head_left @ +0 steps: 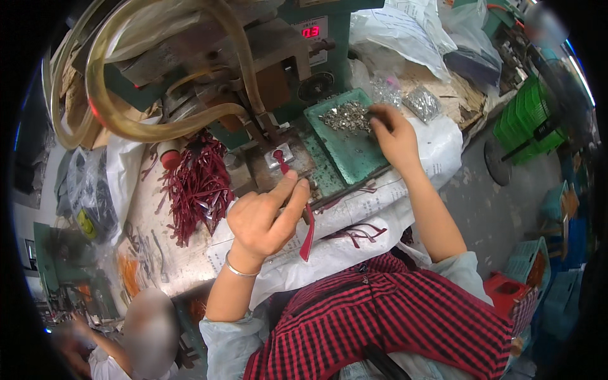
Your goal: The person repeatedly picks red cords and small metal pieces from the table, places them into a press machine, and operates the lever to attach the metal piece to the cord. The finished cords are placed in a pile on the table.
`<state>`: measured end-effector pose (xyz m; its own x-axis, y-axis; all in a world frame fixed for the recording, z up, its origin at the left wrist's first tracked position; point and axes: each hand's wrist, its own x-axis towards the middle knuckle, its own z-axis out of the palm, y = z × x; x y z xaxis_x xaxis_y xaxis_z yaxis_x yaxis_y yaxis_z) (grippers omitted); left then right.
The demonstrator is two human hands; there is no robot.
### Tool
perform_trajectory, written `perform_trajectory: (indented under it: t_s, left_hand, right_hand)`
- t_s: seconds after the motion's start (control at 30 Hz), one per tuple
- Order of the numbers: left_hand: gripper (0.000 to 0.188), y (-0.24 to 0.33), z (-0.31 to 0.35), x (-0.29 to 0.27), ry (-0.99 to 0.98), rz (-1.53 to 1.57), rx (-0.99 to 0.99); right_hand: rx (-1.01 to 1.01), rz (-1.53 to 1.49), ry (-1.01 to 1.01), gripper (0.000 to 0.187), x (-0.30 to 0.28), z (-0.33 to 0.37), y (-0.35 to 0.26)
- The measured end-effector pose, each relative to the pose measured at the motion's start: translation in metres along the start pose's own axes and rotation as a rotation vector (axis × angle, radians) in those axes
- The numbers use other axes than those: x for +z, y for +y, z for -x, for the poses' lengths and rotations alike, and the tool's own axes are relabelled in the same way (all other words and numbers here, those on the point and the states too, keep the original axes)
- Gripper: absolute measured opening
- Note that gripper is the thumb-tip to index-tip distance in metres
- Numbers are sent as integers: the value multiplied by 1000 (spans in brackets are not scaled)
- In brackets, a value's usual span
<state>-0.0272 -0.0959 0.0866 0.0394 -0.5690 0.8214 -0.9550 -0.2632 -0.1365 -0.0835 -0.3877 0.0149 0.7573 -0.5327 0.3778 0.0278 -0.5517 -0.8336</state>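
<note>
My left hand [261, 218] is closed, thumb and forefinger pinching a dark red eyeglass temple [308, 237]. The temple's far end lies on a small metal plate [286, 154] under the machine's head, and its curved tip hangs toward me. At the right edge of a green tray [348, 161], my right hand [398, 133] has its fingers bent together beside a heap of small metal parts [345, 116]. Whatever is between those fingertips is too small to make out. A pile of similar red temples [201, 187] lies left of the machine.
A green machine [335, 38] with a red digital display and thick clear hoses [95, 95] stands ahead. Bags of metal parts [421, 102] lie beyond the tray. More red pieces [361, 234] rest on white sheeting near me. Green baskets [525, 120] stand at right; another person sits at lower left.
</note>
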Motion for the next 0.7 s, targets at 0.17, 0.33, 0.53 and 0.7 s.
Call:
perform_trajectory:
  t_s: [0.17,0.33,0.53,0.7]
  left_hand:
    - [32,-2,3,0,-8,10,-10]
    - [34,20,5,-7,-58,109,-253]
    - [37,48,51,-70,-68,-30,-425]
    - [19,-17,51,-85,91,-275,-701]
  right_hand:
    - [12,270,-212,16,0,19,-8]
    - [-113,543,-131,8,18,27,-9]
    - [112,206,-63,10,18,37,-17]
    - [105,-41,-103,14,24,31,-26]
